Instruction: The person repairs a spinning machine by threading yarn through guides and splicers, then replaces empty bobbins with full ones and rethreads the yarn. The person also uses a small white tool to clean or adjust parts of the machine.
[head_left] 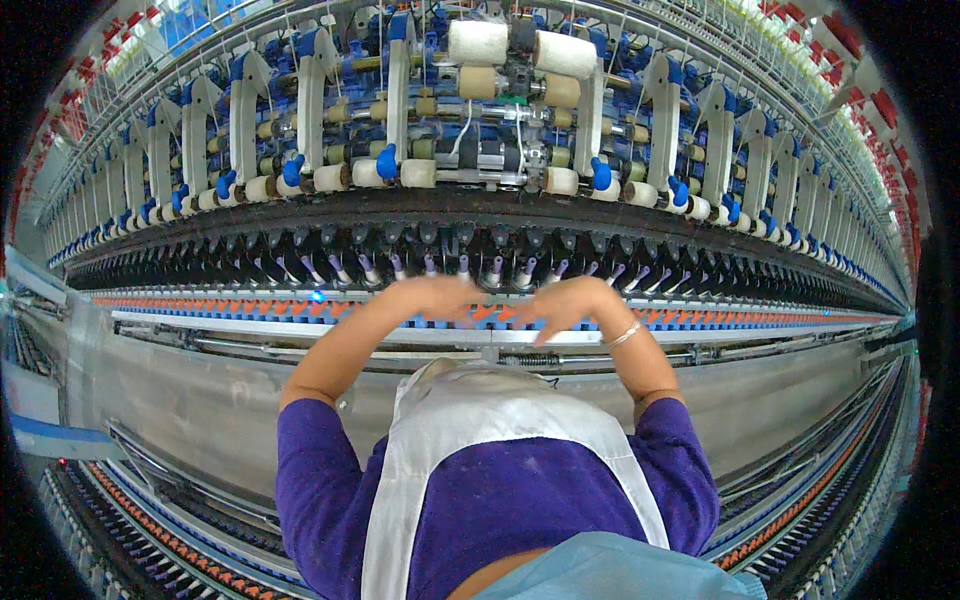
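Observation:
My left hand (435, 298) hovers over the orange and blue strip (375, 311) at the front of a spinning machine, its fingers smeared by motion. Whether anything lies in them I cannot make out. Close by on the right, my right hand (572, 300) bends inward at the wrist, palm down, with fingers apart and nothing visible in them. A bracelet (622, 335) circles that wrist. Just beyond both hands stands a row of slim bobbins with purple tips (528, 268). Both hands partly hide the strip.
Above the bobbins are drafting rollers (490, 155), grey arms with blue caps (398, 90) and white roving rolls (478, 43). A metal rail (240, 327) runs along the front, close to my apron (480, 400). Another bobbin row (150, 520) lies at the lower left.

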